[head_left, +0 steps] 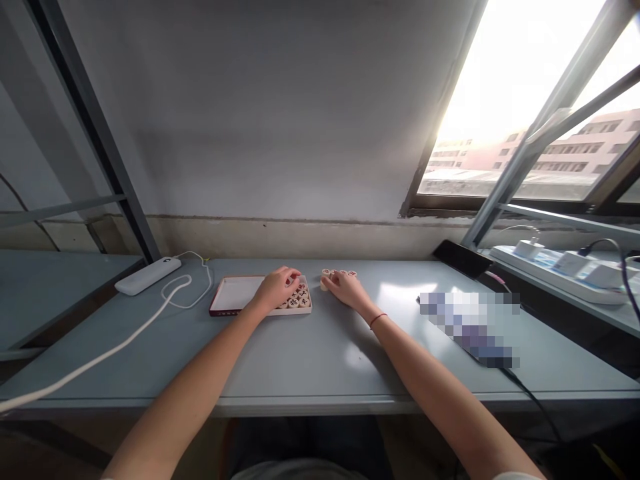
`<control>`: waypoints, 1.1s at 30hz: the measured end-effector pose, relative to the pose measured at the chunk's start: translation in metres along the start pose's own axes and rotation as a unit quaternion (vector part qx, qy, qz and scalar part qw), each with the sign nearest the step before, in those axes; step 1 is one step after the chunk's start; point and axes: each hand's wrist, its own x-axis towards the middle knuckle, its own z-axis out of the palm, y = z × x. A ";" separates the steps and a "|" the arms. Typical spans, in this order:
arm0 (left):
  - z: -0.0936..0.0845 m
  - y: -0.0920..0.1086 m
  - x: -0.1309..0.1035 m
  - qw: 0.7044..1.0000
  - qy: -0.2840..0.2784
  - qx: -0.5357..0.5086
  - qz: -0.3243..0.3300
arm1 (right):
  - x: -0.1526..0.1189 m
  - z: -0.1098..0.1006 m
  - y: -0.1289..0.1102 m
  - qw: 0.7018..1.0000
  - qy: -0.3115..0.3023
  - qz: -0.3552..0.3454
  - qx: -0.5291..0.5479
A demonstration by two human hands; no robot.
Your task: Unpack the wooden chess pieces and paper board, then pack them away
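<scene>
A shallow white box (306,309) with a dark red edge lies on the desk. Round xiangqi pieces (293,303) with dark characters fill its right part, while its left part shows a bare white floor. Above these pieces is my left hand (277,288), fingers curled together; whatever is between them is hidden. Just right of the box, my right hand (346,288) has its thumb and fingers closed at a pale xiangqi piece (324,287). Several more xiangqi pieces (353,274) stand in a row behind that hand, partly covered by it.
A white oblong device (148,275) with a white cable (125,349) lies at the left. To the right are a blurred-out flat object (467,330) with a black cord, a dark phone-like slab (462,259) and a power strip (560,275). A wall (280,133) closes off the back.
</scene>
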 end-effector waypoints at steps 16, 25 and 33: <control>0.000 0.000 0.001 1.000 -0.019 0.012 -0.006 | -0.006 -0.003 -0.007 0.998 -0.026 0.029 -0.059; -0.001 -0.002 0.000 0.999 -0.014 0.026 -0.016 | -0.004 0.001 -0.004 0.998 -0.017 0.043 -0.039; -0.008 -0.014 0.005 0.989 -0.029 0.129 -0.073 | -0.006 -0.006 -0.006 0.997 -0.017 0.059 -0.042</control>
